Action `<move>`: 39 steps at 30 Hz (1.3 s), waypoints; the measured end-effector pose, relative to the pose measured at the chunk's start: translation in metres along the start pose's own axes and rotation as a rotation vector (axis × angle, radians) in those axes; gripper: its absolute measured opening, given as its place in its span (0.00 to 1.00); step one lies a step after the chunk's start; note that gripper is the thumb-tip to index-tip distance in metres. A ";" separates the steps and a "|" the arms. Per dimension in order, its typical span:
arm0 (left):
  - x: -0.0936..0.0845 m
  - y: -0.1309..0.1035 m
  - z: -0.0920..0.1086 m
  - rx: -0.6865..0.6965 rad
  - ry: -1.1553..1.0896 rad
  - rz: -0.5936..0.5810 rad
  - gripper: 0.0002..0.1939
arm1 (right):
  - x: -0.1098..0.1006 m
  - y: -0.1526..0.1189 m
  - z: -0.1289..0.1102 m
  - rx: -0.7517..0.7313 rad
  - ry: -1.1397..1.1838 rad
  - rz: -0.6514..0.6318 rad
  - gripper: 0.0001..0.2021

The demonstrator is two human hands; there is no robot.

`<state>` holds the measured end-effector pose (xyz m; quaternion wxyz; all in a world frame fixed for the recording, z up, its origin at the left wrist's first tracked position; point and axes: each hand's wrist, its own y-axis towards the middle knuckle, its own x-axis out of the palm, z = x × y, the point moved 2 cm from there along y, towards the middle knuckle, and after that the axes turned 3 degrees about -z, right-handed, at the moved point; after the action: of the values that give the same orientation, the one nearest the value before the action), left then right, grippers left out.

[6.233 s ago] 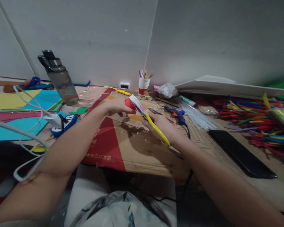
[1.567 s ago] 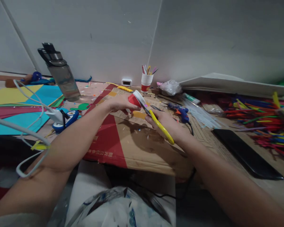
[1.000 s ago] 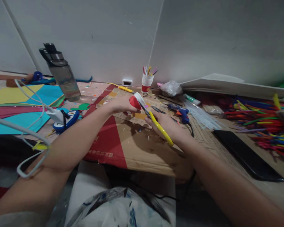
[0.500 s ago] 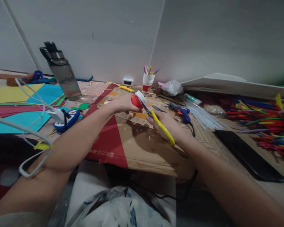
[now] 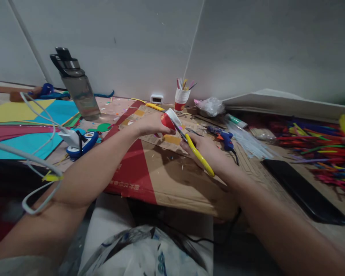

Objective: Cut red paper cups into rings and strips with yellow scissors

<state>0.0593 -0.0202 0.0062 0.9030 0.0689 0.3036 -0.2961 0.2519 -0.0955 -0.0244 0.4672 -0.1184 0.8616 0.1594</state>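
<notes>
My left hand (image 5: 151, 124) is closed round a red and white paper cup (image 5: 167, 121), tilted with its white rim up and to the right. In my right hand (image 5: 202, 151) are yellow-handled scissors (image 5: 199, 155), their blades reaching the cup's rim. Whether the blades are cutting through the wall I cannot tell. Both hands are held above a cardboard sheet (image 5: 172, 180) with a red band. Beyond my right hand lies a blue hot glue gun (image 5: 226, 140) with a black cord.
At the back stands a stack of paper cups (image 5: 182, 99) holding pens. A water bottle (image 5: 82, 94) rises at the left, near coloured paper (image 5: 23, 143) and a white cable (image 5: 10, 148). On the right lie a black phone (image 5: 303, 191) and many pipe cleaners (image 5: 330, 153).
The whole view has shifted slightly. Both hands keep hold of the cup and scissors, with the blades still at the cup's rim.
</notes>
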 end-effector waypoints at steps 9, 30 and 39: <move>-0.004 -0.002 0.002 0.037 0.064 0.043 0.18 | -0.001 -0.001 -0.007 0.008 0.047 -0.001 0.10; 0.002 0.000 0.010 0.048 0.202 0.127 0.15 | 0.001 0.000 -0.002 -0.022 0.012 0.017 0.14; 0.000 -0.003 0.013 0.092 0.258 0.158 0.15 | 0.001 -0.001 -0.005 0.030 0.039 0.007 0.13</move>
<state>0.0646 -0.0266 0.0169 0.8729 0.1711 0.3969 -0.2265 0.2472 -0.0982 -0.0230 0.4516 -0.1116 0.8731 0.1458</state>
